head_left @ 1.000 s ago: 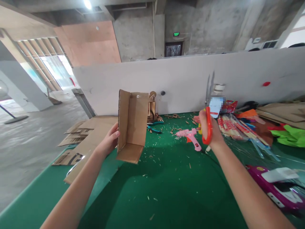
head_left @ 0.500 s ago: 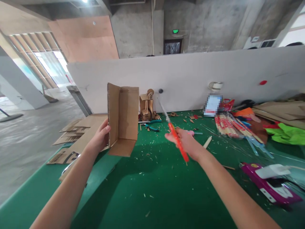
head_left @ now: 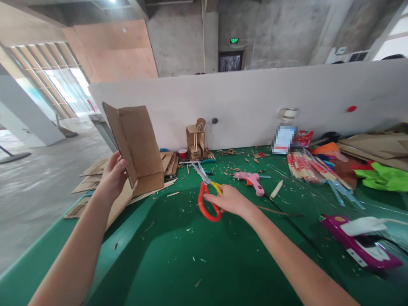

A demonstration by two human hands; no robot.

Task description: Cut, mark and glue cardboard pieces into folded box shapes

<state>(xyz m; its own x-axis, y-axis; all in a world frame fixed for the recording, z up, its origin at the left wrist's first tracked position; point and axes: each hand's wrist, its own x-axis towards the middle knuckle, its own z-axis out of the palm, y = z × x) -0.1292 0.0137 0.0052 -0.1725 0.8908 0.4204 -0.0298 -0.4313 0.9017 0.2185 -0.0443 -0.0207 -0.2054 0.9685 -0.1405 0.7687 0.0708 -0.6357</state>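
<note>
Left hand (head_left: 112, 177) grips folded cardboard piece (head_left: 135, 146), tilted, above green table (head_left: 178, 263). Right hand (head_left: 231, 199) holds red-handled scissors (head_left: 206, 193), blades pointing away. Pink glue gun (head_left: 251, 180) lies just beyond.

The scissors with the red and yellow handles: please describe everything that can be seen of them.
The scissors with red and yellow plastic handles have two thin grey metal blades, slightly parted, pointing away toward the back left. The large red loop is nearest the camera; the right hand has its grip closed on the yellow handle. They sit low over the green table; contact with it cannot be told.
</note>
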